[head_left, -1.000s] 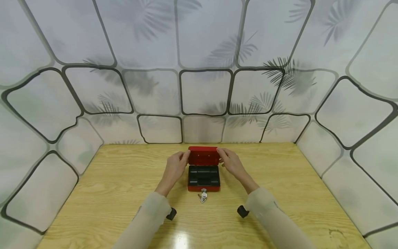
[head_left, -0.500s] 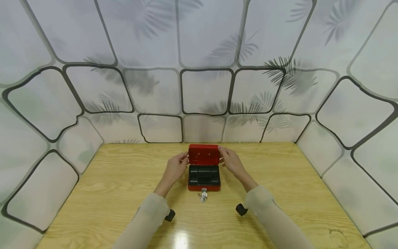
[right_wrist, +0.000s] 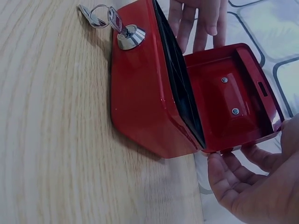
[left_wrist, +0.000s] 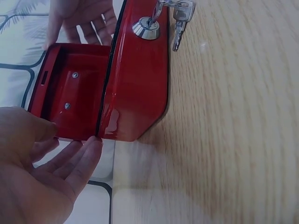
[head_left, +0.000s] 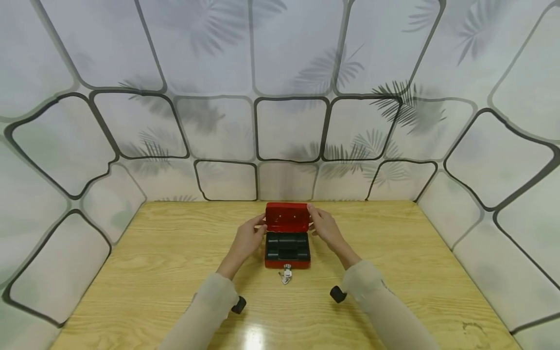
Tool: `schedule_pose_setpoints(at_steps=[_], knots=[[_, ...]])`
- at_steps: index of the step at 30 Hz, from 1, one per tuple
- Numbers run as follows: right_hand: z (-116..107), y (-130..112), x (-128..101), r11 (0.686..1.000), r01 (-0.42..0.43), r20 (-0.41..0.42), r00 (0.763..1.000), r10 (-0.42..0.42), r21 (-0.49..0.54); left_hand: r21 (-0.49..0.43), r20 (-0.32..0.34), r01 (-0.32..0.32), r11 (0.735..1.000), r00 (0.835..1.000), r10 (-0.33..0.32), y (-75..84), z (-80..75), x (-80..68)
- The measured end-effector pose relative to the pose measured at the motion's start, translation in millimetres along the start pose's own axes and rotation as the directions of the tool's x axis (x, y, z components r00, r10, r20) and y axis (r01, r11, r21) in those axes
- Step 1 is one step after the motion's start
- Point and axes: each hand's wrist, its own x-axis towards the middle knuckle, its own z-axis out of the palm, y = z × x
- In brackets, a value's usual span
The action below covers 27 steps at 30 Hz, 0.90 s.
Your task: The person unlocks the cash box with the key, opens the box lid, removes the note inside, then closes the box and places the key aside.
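Red lid (head_left: 287,217) — raised, held between left fingers (left_wrist: 83,165) and right fingers (right_wrist: 219,176)

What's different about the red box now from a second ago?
The lid has tipped farther back, and the left hand's thumb has moved lower along its side. The right hand stays at the lid's other side. The box and keys haven't moved.

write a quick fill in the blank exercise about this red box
The red box is ____, not closed.
The plastic tray inside it is coloured ____.
A key sits in the ____ on the front.
The right hand holds the raised ____.

Missing words: open; black; lock; lid.
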Motion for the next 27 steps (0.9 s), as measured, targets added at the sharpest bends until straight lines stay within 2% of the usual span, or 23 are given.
schedule_pose_setpoints(at_steps=[6, 14, 21, 24, 27], knots=[[-0.2, 1.6, -2.1, 1.000, 0.003, -0.008, 1.000, -0.003, 0.025, 0.016, 0.003, -0.004, 1.000, 1.000, 0.004, 0.4, -0.9, -3.9], [-0.6, 7.5, -8.7, 0.992, -0.037, -0.022, 0.999, 0.040, 0.117, 0.057, 0.001, -0.024, 0.998, 1.000, 0.024, -1.8, 0.2, -15.7], [-3.4, 11.2, -20.1, 0.988, -0.011, -0.040, 0.999, 0.018, 0.153, -0.017, 0.072, 0.031, 0.999, 0.997, -0.030, -6.0, -0.5, -25.7], [-4.8, 13.3, -27.3, 0.992, 0.006, -0.028, 1.000, -0.002, 0.125, -0.021, 0.100, 0.037, 0.999, 0.994, -0.034, -9.0, -1.1, -28.9], [-5.5, 15.1, -34.9, 0.998, 0.043, -0.009, 0.999, -0.042, 0.044, -0.025, 0.128, 0.043, 0.999, 0.991, -0.040, -11.0, -2.1, -32.4]])
